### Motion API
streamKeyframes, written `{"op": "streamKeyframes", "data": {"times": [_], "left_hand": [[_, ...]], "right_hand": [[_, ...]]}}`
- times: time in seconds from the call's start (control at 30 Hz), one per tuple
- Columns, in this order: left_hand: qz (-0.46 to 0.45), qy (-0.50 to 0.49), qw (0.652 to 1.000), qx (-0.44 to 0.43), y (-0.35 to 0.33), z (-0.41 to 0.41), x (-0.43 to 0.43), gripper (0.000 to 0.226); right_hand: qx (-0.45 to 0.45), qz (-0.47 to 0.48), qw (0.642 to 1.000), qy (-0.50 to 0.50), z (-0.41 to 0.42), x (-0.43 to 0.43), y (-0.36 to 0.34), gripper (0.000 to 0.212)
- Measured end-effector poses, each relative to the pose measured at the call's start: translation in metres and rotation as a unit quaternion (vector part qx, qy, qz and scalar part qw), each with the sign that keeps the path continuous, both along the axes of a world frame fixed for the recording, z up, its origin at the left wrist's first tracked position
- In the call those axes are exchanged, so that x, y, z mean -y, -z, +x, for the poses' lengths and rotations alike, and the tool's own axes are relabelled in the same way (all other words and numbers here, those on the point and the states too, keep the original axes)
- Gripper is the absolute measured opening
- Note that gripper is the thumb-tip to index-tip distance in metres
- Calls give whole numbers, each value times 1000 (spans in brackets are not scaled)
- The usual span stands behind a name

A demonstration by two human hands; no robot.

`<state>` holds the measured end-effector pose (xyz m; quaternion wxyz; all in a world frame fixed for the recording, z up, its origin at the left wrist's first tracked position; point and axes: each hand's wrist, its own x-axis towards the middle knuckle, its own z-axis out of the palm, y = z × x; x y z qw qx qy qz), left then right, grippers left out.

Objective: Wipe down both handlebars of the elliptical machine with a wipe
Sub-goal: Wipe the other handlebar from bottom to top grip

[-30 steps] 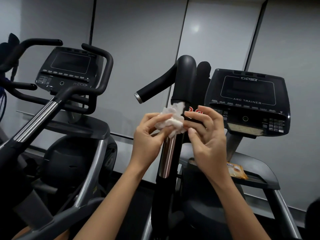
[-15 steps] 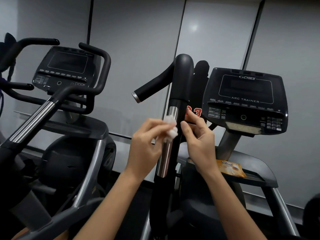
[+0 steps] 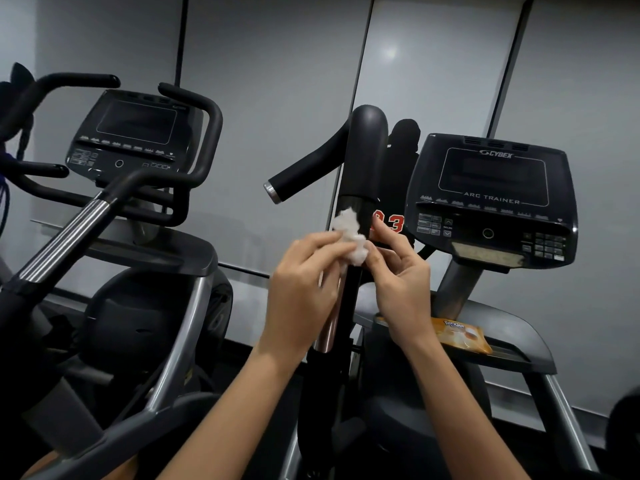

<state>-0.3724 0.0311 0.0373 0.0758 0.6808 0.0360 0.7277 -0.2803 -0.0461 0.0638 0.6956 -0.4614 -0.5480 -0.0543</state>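
The scene is dim and grey, with 1 soft glare spot high on the glossy wall panel [image 3: 390,53]. Black machine frames [image 3: 17,313] sink into deep shadow at lower left. Wall seams [image 3: 180,39] bow toward the edges, and the corners look soft and slightly blurred.

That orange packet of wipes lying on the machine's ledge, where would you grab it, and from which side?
Probably pinch the orange packet across its width near its right end, coming from above and the right. It lies flat on the ledge, thin, and its left end is hidden behind the wrist of the right hand.
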Motion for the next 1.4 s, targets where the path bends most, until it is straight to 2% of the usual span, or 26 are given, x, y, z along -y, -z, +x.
{"op": "streamKeyframes", "data": {"times": [0.1,0.23,0.33,0.43,0.57,0.73,0.83,0.93,1.03,1.1,1.2,1.27,1.33,1.4], "left_hand": [[-14,12,1000,-3,16,-4,1,27],[-38,30,999,-11,-15,1,3,28],[-21,10,999,-27,-35,3,1,23],[7,-13,999,-51,-19,-2,4,24],[-10,5,1000,-26,11,-9,2,20],[-54,37,998,3,-32,1,-4,20],[-23,25,999,3,-40,6,-1,18],[-12,12,1000,-4,-11,4,5,19],[-50,56,997,21,13,-2,5,19],[-97,92,991,24,6,-4,6,19],[-174,143,974,34,-24,-1,10,19],[-239,188,951,63,-41,4,9,11],[-321,266,905,90,-51,8,6,2],[-403,351,842,77,-52,12,-1,6]], "right_hand": [[1,3,1000,9,0,-1,0,39],[-10,6,1000,2,-1,-3,0,40],[-15,4,1000,1,-1,-3,0,38],[-7,-2,1000,7,1,-3,0,37],[-6,0,1000,9,0,-3,1,37],[-10,-2,1000,-2,-3,-2,0,38],[-10,2,1000,-3,-2,-1,-1,38],[-3,-1,1000,6,0,-3,0,37],[-5,2,1000,12,-1,-4,2,38],[-12,8,1000,9,-2,-5,3,38],[-21,14,1000,8,-6,-7,4,37],[-24,17,1000,7,-8,-8,5,37],[-22,18,1000,8,-10,-7,4,37],[-21,16,1000,6,-10,-6,4,37]]}}
